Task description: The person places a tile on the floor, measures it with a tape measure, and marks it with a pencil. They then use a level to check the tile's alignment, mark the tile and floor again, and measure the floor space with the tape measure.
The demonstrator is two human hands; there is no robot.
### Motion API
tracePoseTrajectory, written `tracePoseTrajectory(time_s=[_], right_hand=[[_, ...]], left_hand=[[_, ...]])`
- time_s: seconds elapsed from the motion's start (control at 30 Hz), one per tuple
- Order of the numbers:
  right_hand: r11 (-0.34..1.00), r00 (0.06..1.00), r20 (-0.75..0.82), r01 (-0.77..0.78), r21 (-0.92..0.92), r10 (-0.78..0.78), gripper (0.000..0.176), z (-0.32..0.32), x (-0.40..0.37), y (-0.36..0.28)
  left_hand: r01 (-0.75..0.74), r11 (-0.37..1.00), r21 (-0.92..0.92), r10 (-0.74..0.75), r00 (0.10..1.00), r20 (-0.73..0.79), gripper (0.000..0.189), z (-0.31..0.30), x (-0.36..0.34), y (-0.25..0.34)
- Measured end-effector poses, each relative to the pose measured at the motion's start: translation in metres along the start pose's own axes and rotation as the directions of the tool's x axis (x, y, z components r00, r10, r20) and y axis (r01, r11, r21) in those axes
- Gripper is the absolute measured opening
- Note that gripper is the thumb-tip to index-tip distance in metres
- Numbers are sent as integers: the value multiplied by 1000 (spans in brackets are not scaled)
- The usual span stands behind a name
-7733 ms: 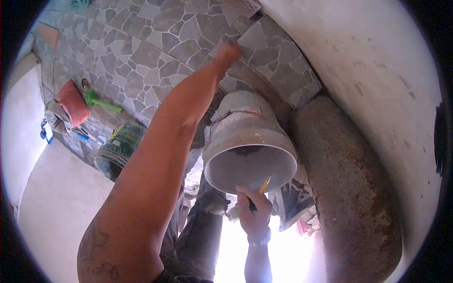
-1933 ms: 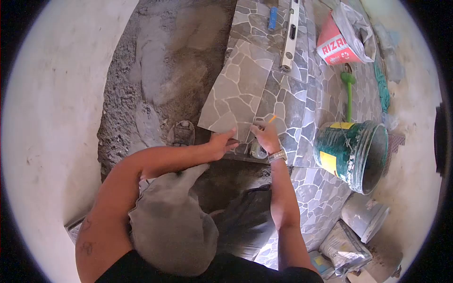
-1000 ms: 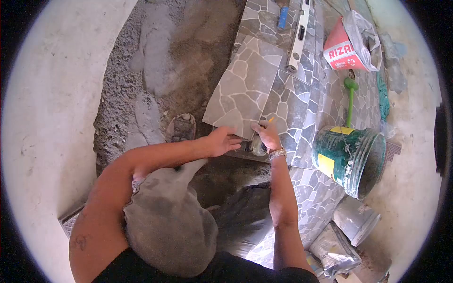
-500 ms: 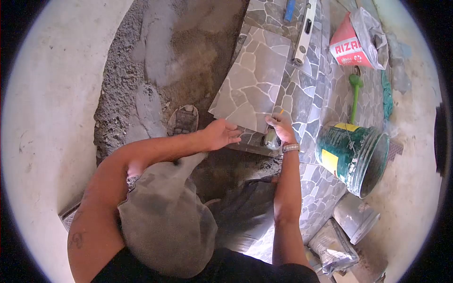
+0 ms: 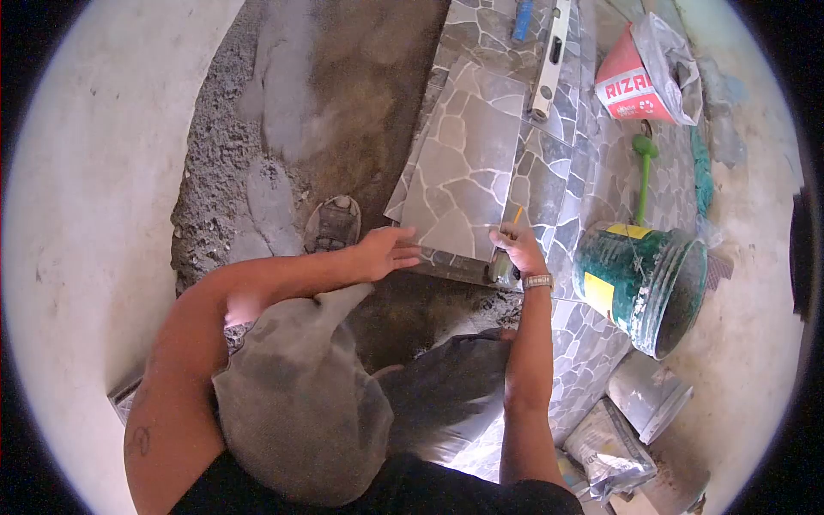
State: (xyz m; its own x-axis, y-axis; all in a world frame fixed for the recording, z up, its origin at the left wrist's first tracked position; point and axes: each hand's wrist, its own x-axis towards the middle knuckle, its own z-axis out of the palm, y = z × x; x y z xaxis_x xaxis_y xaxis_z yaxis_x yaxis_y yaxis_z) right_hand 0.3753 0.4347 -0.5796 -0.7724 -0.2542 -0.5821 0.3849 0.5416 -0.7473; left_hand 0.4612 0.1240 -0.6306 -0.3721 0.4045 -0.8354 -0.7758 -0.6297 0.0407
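Note:
A loose stone-pattern tile [image 5: 463,163] lies on top of other tiles, its lower edge facing me. My left hand [image 5: 388,251] is beside the tile's lower left corner, fingers spread, holding nothing. At the lower right corner is my right hand [image 5: 519,249], fingers closed around a thin yellow-orange stick [image 5: 518,215] that looks like a pencil. Its thumb side is against or very near the tile edge. Just below that hand, a small clear object [image 5: 503,273] is partly hidden.
A spirit level [image 5: 549,69] and a blue tool [image 5: 523,21] lie beyond the tile. To the right are a red and white bag [image 5: 635,81], a green-handled tool [image 5: 645,176] and a green bucket [image 5: 622,275]. Rough mortar [image 5: 223,146] and a shoe [image 5: 333,225] are at left.
The loose tile has turned straighter and its lower edge sits closer to me. My left hand has moved slightly left and down; my right hand has moved slightly right and down.

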Motion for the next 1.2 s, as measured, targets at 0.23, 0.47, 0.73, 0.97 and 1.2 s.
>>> tracePoseTrajectory(time_s=[0.23,0.47,0.73,0.97,1.2], right_hand=[[999,999,31,-44,23,43,36,-8,-53,27],[988,988,48,-141,-57,144,34,-23,-94,51],[989,985,-104,-143,-21,140,28,-29,-78,68],[943,888,-435,-8,-334,-147,25,-28,-49,95],[905,848,-528,-190,-381,-44,29,-31,-45,85]], left_hand=[[-199,684,702,57,974,221,35,-1,-8,-13],[-285,609,740,66,948,311,29,13,10,-36],[-308,586,749,138,949,282,23,37,36,-34],[-342,312,886,312,918,245,34,46,55,-47],[-378,168,910,504,827,250,51,72,21,-61]])
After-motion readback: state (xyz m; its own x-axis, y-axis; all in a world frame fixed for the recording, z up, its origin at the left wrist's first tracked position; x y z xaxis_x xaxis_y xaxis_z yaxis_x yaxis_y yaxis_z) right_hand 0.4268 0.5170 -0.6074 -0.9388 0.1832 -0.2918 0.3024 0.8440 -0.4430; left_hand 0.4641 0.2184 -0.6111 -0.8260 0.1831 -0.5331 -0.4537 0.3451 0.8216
